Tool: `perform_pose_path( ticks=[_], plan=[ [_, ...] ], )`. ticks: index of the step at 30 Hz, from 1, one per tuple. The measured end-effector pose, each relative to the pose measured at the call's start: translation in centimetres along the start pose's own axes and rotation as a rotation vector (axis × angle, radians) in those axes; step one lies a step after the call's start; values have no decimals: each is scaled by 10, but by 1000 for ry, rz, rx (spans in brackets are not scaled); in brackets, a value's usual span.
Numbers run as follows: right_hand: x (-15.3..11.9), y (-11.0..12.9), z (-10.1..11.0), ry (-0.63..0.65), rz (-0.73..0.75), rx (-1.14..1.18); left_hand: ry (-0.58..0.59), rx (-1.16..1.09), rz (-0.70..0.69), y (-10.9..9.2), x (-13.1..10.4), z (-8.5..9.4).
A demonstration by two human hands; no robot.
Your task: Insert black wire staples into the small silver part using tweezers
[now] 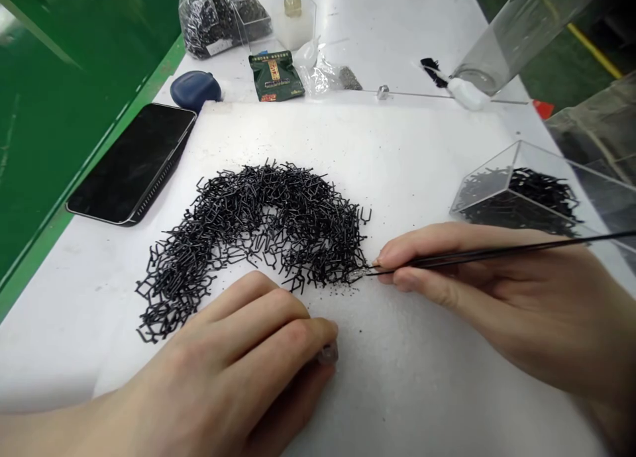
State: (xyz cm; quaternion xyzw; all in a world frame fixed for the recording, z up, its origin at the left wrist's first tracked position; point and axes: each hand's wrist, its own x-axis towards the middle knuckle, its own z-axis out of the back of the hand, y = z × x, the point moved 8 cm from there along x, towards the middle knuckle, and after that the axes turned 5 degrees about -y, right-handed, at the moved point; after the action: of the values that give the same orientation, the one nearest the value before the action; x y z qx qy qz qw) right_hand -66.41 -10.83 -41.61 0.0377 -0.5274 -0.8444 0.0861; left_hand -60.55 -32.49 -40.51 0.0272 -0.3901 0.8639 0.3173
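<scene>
A curved pile of small bent black pieces point(268, 205) lies on the white work surface point(407, 146). Below the pile, my left hand point(248, 364) is closed on a small clear object point(328, 353), mostly hidden under the fingers. My right hand point(477, 298) holds dark tweezers point(462, 255) in a pinch. The tweezer tips are at the right end of the pile, among tiny loose bits; whether a piece is between them is too small to tell.
A clear tray with black pieces point(527, 199) stands behind my right hand. At the left lie a phone point(134, 162) and a blue case point(195, 89). Farther back are a green packet point(276, 76), a filled plastic bag point(218, 20) and a clear cylinder point(517, 40).
</scene>
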Motion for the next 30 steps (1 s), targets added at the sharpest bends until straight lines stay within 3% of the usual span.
perform_pose_path(
  ticks=[30],
  plan=[
    [1,-1,-2,-3,-28,83,23,-28,-15,-3,2,3]
  ],
)
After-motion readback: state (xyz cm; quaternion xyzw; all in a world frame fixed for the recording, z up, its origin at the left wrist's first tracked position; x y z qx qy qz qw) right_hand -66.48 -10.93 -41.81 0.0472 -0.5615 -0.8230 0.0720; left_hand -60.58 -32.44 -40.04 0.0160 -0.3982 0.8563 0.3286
